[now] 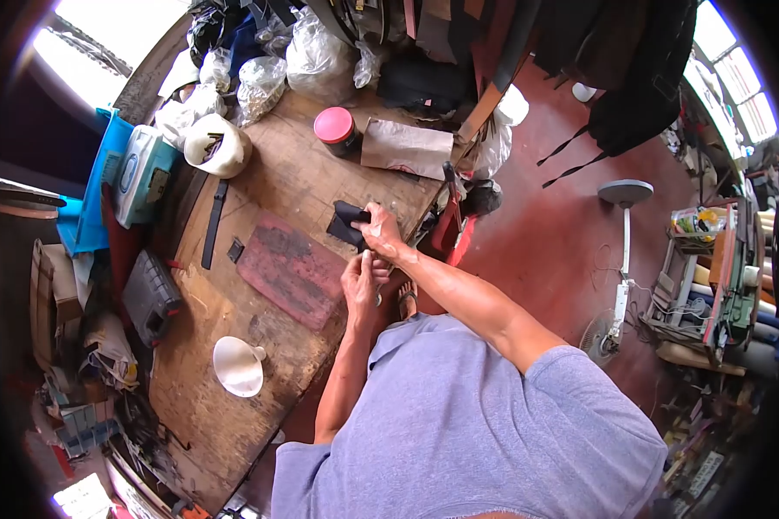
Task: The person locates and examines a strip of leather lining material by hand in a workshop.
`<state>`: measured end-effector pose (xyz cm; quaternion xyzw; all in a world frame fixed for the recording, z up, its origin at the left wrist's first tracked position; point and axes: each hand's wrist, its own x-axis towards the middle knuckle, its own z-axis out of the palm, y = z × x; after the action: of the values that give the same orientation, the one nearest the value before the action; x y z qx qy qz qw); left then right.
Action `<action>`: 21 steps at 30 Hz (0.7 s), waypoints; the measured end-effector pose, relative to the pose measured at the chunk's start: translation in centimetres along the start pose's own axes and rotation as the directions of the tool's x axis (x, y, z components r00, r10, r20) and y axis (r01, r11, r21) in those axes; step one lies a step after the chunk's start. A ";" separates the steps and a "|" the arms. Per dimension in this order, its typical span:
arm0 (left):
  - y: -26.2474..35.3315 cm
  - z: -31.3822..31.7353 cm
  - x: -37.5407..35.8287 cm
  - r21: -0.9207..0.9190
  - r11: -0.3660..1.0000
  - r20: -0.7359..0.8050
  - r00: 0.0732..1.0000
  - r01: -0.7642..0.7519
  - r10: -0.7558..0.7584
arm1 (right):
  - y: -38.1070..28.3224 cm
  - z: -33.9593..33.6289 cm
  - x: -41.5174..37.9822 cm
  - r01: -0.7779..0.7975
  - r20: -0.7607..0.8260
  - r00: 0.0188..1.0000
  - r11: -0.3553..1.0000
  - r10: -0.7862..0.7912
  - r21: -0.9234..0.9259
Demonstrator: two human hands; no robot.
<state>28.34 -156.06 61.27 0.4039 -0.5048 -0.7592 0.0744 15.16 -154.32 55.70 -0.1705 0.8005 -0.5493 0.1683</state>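
Observation:
A small black piece (346,220) is pinched in my right hand (379,229) near the edge of the wooden bench (307,195). Just below it, my left hand (360,278) has its fingers drawn together, close to my right hand; anything between them is too small to make out. Left of my hands, a worn reddish board (290,270) lies flat on the bench, with a small dark piece (235,251) at its left corner. A black strap (215,225) lies farther left.
A jar with a red lid (334,126) and brown paper (407,149) are at the back. A cream tub (225,149) and white funnel (238,367) stand on the bench. A black case (150,296) is at left; a fan (599,336) stands right.

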 end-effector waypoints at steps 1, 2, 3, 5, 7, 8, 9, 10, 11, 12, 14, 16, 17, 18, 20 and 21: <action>-0.7 -0.3 1.2 -0.230 0.966 0.093 0.991 0.119 -0.100 | -2.1 -1.0 -0.2 -0.035 0.028 0.999 0.998 0.036 -0.044; -1.2 -0.5 2.6 -0.431 0.866 0.207 0.962 0.252 -0.177 | -3.1 -1.5 -0.4 -0.073 0.051 0.996 0.993 0.077 -0.088; -0.1 0.2 3.2 -0.509 0.842 0.190 0.977 0.180 -0.095 | -1.5 -0.4 -0.2 0.040 0.042 0.998 0.993 -0.035 -0.113; 0.4 0.3 5.5 -0.519 0.851 0.160 0.987 0.076 0.009 | -3.2 -0.9 -1.8 0.075 0.105 0.993 0.982 -0.057 -0.175; 0.2 0.1 6.8 -0.507 0.860 0.164 0.986 0.047 0.043 | -4.7 -1.3 -2.1 0.074 0.090 0.995 0.961 -0.051 -0.266; -0.2 0.2 7.1 -0.533 0.845 0.163 0.985 0.046 0.049 | -4.0 -1.3 -1.8 0.126 0.114 0.989 0.955 -0.098 -0.270; -0.7 0.2 7.5 -0.527 0.849 0.116 0.993 0.043 0.022 | -3.7 -1.5 -1.6 0.175 0.135 0.981 0.947 -0.143 -0.269; -1.1 0.3 8.0 -0.519 0.854 0.069 0.998 0.037 -0.001 | -3.5 -1.7 -1.3 0.226 0.153 0.970 0.937 -0.190 -0.266; -1.4 0.2 8.5 -0.461 0.887 0.006 1.000 0.014 -0.013 | -3.1 -2.0 -1.7 0.254 0.192 0.959 0.938 -0.211 -0.238; -2.3 -0.2 9.5 -0.473 0.881 -0.012 1.000 -0.010 0.005 | -2.5 -1.7 -1.9 0.301 0.187 0.947 0.925 -0.261 -0.233; -2.0 0.2 9.5 -0.465 0.873 -0.091 0.989 -0.148 0.119 | -0.1 -0.6 -2.2 0.397 0.188 0.914 0.889 -0.360 -0.228; -1.8 0.2 9.6 -0.384 0.901 -0.144 0.977 -0.201 0.157 | -0.5 -0.7 -2.7 0.394 0.201 0.915 0.884 -0.351 -0.251; -1.8 0.0 9.5 -0.340 0.912 -0.174 0.969 -0.228 0.177 | -0.6 -0.9 -2.9 0.381 0.203 0.920 0.884 -0.334 -0.272; -1.6 0.3 9.5 -0.310 0.922 -0.240 0.957 -0.231 0.160 | -1.5 -1.2 -3.2 0.368 0.205 0.926 0.883 -0.318 -0.293; -1.2 0.0 10.0 -0.108 0.980 -0.289 0.948 -0.168 0.131 | -3.6 -1.6 -3.7 0.342 0.148 0.940 0.875 -0.309 -0.343; 0.5 0.2 8.9 0.065 0.984 -0.308 0.935 -0.165 0.177 | -4.2 -1.7 -3.9 0.358 0.151 0.934 0.855 -0.325 -0.375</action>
<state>22.13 -160.76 56.95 0.4749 -0.5344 -0.6664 0.2115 18.21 -152.59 60.56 -0.3628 0.8442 -0.3895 0.0630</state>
